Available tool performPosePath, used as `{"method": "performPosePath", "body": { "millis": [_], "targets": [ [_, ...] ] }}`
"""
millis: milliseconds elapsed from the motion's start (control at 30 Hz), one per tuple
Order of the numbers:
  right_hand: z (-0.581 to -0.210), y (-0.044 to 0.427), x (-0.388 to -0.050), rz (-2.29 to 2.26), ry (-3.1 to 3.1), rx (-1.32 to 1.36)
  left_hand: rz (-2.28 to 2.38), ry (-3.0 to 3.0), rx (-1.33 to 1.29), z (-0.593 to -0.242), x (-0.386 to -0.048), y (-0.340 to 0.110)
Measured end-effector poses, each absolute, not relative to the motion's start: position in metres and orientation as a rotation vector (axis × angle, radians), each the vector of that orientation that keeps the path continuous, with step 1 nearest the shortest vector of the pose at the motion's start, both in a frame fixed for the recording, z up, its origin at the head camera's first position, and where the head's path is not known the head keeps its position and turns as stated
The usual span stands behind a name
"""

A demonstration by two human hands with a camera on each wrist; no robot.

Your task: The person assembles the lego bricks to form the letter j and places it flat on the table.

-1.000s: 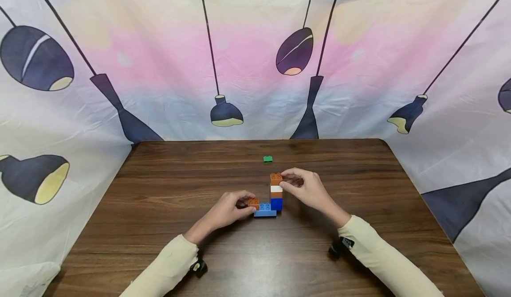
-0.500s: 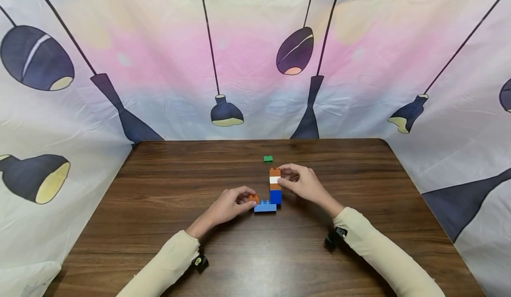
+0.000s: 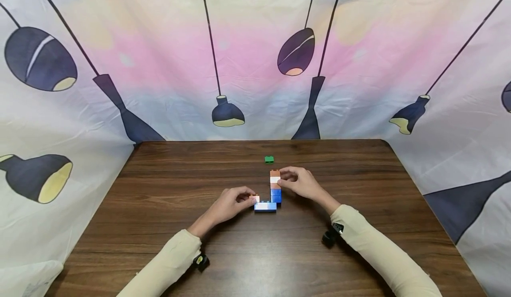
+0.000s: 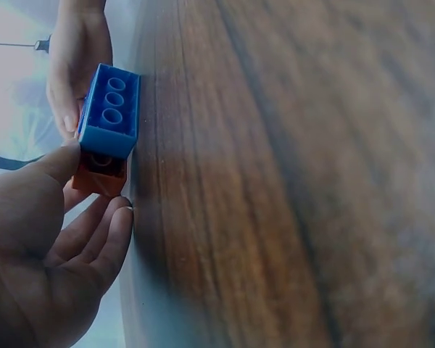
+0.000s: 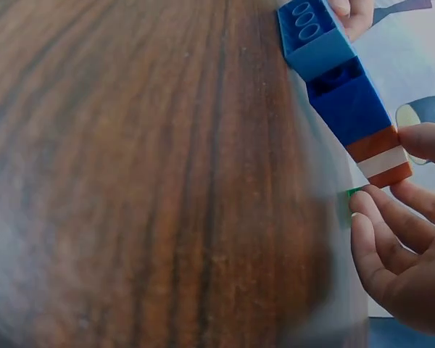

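Several toy building bricks are joined in one piece, held up between both hands. A light blue brick (image 3: 265,207) runs along its lower part, its hollow underside showing in both wrist views. My left hand (image 3: 228,205) pinches the orange brick (image 4: 101,177) at the piece's left end between thumb and fingers. At the other end, dark blue bricks (image 5: 351,109) lead to an orange-and-white stack (image 3: 275,180). Thumb and fingers of my right hand (image 3: 302,184) pinch that stack from the right side.
A small green brick (image 3: 269,159) lies alone on the brown wooden table (image 3: 179,168), beyond the hands. Behind the table's far edge hangs a cloth (image 3: 255,57) printed with lamps. A small black device (image 3: 201,261) sits at the left wrist, another black device (image 3: 329,238) at the right.
Both hands have raised and tilted the joined bricks a little, so less of the top studs shows and the front faces catch bright glare. The grips look the same. The green brick stays put.
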State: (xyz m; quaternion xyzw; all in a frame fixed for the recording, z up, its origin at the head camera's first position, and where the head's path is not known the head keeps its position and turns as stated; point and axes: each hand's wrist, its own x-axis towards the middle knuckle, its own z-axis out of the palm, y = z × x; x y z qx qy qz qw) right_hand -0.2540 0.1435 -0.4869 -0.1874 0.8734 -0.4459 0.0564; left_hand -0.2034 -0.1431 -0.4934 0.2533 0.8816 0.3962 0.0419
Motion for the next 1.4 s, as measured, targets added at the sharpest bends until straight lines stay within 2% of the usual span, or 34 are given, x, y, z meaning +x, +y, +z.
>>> {"method": "performPosePath", "body": {
  "millis": [567, 867, 1400],
  "targets": [
    [-0.494, 0.144, -0.258, -1.317, 2.598, -0.535, 1.177, 2.686, 0.777, -0.492, -0.202, -0.146],
    [-0.482, 0.144, -0.266, -1.274, 2.605, -0.556, 1.196, 2.659, 0.769, -0.491, -0.202, -0.147],
    [-0.472, 0.14, -0.32, -1.108, 2.83, -0.667, 1.142, 2.609, 0.84, -0.489, -0.203, -0.139]
  ]
}}
